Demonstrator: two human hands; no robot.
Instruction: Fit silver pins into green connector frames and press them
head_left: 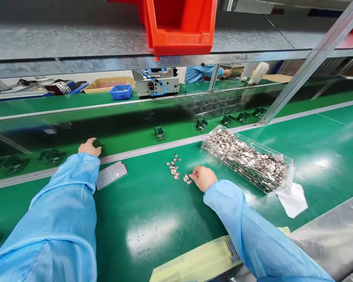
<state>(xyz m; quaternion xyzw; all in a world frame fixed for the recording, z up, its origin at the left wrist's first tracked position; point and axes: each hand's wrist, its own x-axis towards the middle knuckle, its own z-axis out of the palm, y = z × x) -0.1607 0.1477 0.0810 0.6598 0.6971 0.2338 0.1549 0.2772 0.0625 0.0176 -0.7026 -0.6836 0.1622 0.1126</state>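
Observation:
My left hand [90, 147] reaches over the belt beyond the metal rail, its fingers closed on a small dark part [97, 143] that resembles the dark green assemblies standing on the belt. Close by, on the near side of the rail, lies a grey gridded sheet [111, 174]. On the green worktop, my right hand [204, 178] has its thumb and fingertips pinched together at the edge of a loose cluster of small metal pieces [174, 169]. One small piece seems to be at its fingertips, partly hidden. A clear box [247, 158] heaped with similar metal pieces stands to the right.
Several dark green assemblies [159, 133] stand along the belt [129, 137]. A clear tray [211, 103] sits behind them. Overhead is a shelf with a red bin [182, 43]; a slanted metal post [308, 62] comes down at right. Across the belt, a co-worker's blue sleeve [198, 73] shows.

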